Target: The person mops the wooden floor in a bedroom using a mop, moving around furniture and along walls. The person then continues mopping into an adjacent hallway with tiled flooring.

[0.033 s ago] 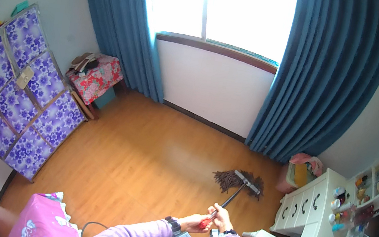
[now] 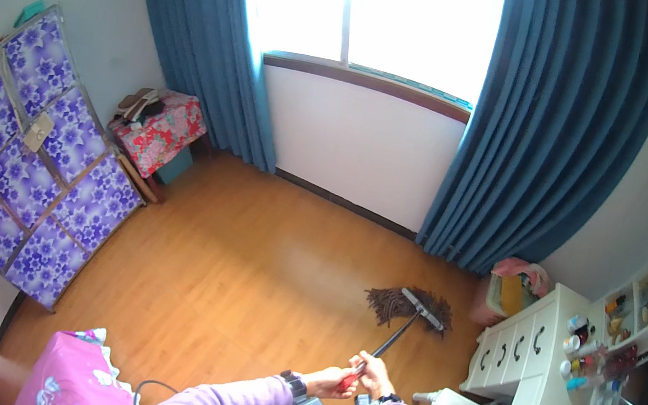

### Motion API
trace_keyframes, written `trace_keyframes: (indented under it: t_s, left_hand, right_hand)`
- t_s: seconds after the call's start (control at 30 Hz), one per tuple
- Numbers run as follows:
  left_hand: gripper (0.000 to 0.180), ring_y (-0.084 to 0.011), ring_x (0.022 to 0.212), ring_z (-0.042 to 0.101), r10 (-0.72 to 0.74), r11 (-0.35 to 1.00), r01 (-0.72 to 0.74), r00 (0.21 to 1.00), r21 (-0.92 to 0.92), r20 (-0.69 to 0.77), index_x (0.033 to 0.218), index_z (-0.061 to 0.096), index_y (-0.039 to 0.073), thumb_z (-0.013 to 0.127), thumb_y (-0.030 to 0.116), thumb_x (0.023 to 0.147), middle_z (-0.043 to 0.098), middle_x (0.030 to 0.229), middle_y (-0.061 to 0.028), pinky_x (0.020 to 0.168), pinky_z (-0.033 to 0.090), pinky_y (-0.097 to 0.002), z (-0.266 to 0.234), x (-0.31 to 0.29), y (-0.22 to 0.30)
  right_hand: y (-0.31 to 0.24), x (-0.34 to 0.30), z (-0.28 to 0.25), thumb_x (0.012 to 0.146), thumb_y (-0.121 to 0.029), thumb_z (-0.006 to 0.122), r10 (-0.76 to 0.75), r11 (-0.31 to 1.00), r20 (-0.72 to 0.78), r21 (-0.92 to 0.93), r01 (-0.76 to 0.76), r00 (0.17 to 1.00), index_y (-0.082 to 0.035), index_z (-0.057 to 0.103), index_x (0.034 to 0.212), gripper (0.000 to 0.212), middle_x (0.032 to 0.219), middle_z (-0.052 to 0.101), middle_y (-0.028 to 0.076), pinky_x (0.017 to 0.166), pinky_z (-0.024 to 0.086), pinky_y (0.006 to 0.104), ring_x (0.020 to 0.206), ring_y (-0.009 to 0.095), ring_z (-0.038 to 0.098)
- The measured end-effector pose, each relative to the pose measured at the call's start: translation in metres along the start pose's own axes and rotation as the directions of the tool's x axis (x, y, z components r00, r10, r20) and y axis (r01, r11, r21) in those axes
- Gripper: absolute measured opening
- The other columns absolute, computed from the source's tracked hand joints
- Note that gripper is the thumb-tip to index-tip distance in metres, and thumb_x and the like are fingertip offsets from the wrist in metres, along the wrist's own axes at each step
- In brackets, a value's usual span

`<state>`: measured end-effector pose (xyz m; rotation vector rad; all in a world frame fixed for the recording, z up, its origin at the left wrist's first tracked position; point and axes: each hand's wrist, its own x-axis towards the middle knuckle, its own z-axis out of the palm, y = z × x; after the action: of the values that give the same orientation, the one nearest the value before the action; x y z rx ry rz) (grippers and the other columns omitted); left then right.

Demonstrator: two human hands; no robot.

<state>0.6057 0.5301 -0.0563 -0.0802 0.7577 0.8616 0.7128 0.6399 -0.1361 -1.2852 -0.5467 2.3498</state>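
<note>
Mop (image 2: 392,338) handle's near end mostly hidden by fingers; only bit of red grip (image 2: 347,383) shows. Left hand (image 2: 328,382) and right hand (image 2: 376,377) both wrapped around handle, right farther along. Mop ahead of hands, long axis slanting away and rightward, dark strands on floor (image 2: 225,289). Farther right, bin (image 2: 485,306) holds pink cloth (image 2: 531,274), yellow item (image 2: 510,293) (deeper contents unclear).

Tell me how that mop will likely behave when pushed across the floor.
The mop's brown strands look loose and thick, so they would probably flop and splay. Its straight, slender pole seems stiff and should pass a push along without much bending. The floor looks smooth, so the mop may slide fairly easily.
</note>
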Motion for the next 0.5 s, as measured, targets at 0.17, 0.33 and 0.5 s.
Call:
trace_keyframes:
  t_s: [0.17,0.33,0.5]
  left_hand:
    - [0.035,-0.0109,0.068,0.053,-0.212,0.903,0.212,0.976,0.374,-0.041,0.089,0.049,0.007,0.041,0.04,0.094,0.054,0.079,-0.0019,0.062,0.046,-0.0211,-0.039,-0.027,-0.055]
    - [0.046,-0.0136,0.083,0.059,-0.48,0.815,0.38,0.866,0.438,0.142,0.092,0.053,0.005,0.043,0.05,0.09,0.059,0.084,-0.0032,0.072,0.048,-0.0266,-0.079,-0.082,-0.085]
    - [0.062,-0.026,0.108,0.052,-0.508,0.858,0.505,0.861,0.097,0.014,0.121,0.041,-0.001,0.04,0.053,0.089,0.051,0.12,-0.0123,0.095,0.039,-0.0377,-0.151,-0.125,-0.12]
  right_hand:
    - [0.073,-0.052,-0.004,0.085,-0.004,0.046,0.14,0.99,-0.175,-0.002,-0.143,0.974,0.001,0.046,0.074,0.012,0.058,0.048,0.009,0.044,0.043,0.0301,0.05,0.02,0.049]
    - [0.136,-0.102,0.003,0.084,-0.004,0.048,0.144,0.958,-0.105,-0.233,-0.165,0.984,0.003,0.053,0.072,0.015,0.059,0.051,0.008,0.042,0.04,0.028,0.048,0.017,0.049]
    - [0.197,-0.147,0.043,0.087,-0.002,0.044,0.306,0.902,0.028,-0.328,-0.28,0.952,0.002,0.05,0.08,0.01,0.061,0.051,0.004,0.043,0.042,0.0243,0.05,0.013,0.05]
